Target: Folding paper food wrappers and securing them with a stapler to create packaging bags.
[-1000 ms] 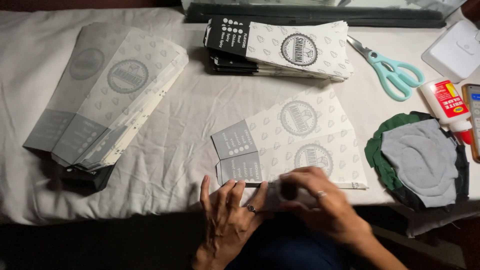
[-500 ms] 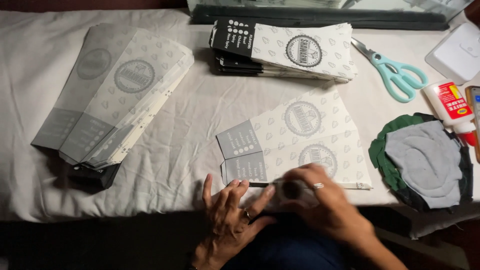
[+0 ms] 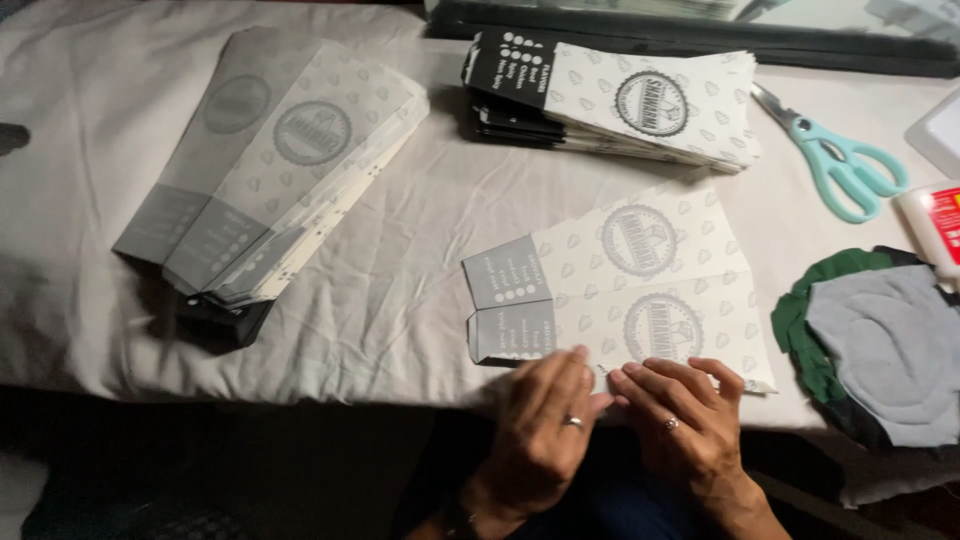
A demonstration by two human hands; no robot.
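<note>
I'm seeing both hands lying flat, palms down, at the near edge of the tabletop (image 3: 400, 250), which is wearing a wrinkled white cloth. Left hand (image 3: 545, 420) is resting w/ fingers loosely spread, fingertips touching the bottom edge of the nearest paper sleeve (image 3: 640, 325); ring showing on one finger. Right hand (image 3: 685, 420) is lying just beside it, fingers fanned and pressing on the same sleeve's lower edge, also ringed. Neither hand is pinching anything, both just pressing flat.

That sleeve is thin flat paper, long and tapered, white w/ a faint repeating pattern, a round grey emblem and a grey panel at its left end. It's lying at the front edge, partly overlapping a second sleeve (image 3: 610, 250) of the same kind behind it.

Farther back, a stack of sleeves w/ black ends (image 3: 620, 105) is sitting fanned. At far left a greyer pile (image 3: 270, 170) is lying diagonally. Scissors w/ teal plastic handles (image 3: 840, 165) are lying at back right, a glue bottle (image 3: 935, 230) near them. Round-cut pieces of green and grey felt-like fabric (image 3: 880, 340) are piling up at right.
</note>
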